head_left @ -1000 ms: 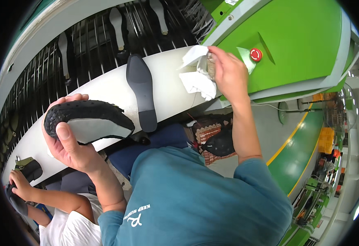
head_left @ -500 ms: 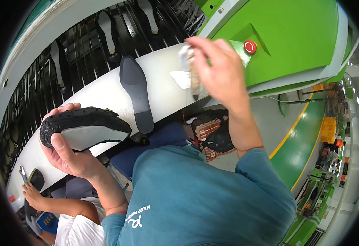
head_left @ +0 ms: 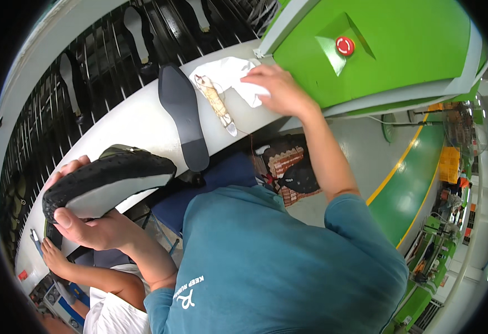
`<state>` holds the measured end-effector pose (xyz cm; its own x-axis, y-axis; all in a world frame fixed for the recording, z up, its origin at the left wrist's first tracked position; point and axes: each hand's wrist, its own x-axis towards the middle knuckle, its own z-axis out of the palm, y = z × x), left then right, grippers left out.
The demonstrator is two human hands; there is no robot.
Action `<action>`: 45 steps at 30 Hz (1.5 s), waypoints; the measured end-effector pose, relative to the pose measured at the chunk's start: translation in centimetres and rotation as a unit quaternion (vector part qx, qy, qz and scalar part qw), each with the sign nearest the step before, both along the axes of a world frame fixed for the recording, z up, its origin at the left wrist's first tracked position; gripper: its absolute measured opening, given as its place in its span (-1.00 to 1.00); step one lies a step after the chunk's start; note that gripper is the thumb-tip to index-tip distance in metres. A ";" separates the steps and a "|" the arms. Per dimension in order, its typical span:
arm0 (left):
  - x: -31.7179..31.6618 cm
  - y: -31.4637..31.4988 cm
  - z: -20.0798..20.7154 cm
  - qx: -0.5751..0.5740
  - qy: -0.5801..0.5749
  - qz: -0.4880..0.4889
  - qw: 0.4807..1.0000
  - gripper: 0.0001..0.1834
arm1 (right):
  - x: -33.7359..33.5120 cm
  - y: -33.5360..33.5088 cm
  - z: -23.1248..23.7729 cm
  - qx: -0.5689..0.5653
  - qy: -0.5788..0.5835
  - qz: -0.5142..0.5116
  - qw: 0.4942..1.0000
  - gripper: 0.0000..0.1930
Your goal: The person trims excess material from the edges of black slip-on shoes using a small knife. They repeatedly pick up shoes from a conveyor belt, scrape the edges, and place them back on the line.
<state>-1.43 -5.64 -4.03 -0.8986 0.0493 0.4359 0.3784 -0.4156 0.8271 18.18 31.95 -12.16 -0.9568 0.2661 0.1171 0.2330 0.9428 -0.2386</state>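
My left hand (head_left: 93,229) is closed round the heel end of a black shoe (head_left: 110,181), tilted so its pale grey underside faces me. My right hand (head_left: 280,92) has its fingers closed on the edge of a crumpled white cloth (head_left: 224,72), which lies on the white worktop (head_left: 138,125). Beside the cloth lies a slim tool (head_left: 215,104) wrapped in yellowish tape, with a pale tip; its exact kind is unclear. A flat dark grey shoe sole (head_left: 181,114) rests between the shoe and that tool, its heel end by the near edge.
Several soles (head_left: 136,34) lie on a dark roller conveyor (head_left: 105,67) behind the worktop. A green machine housing (head_left: 400,50) with a red button (head_left: 345,46) rises at the right. At lower left, a co-worker's hand (head_left: 57,257) holds another shoe part. A patterned bag (head_left: 288,164) sits below the worktop.
My right hand has moved away from the taped tool, which now lies on the worktop, and has hold of the white cloth, now spread wider. The shoe has shifted slightly left and tilted.
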 end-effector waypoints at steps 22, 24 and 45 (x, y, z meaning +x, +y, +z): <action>-0.2 0.3 -0.1 -0.080 -0.007 0.057 0.995 -0.20 | 7.5 -9.6 -0.1 -0.685 0.320 -0.249 0.606 -0.44; -0.6 -0.2 -0.6 -0.069 0.013 0.046 0.996 -0.19 | 8.1 -13.1 -4.5 -0.723 0.274 -0.334 0.539 -0.35; 2.6 4.4 1.6 -0.070 0.078 0.104 0.989 -0.47 | 14.9 -14.3 -13.5 -0.383 -0.142 0.031 0.912 -0.58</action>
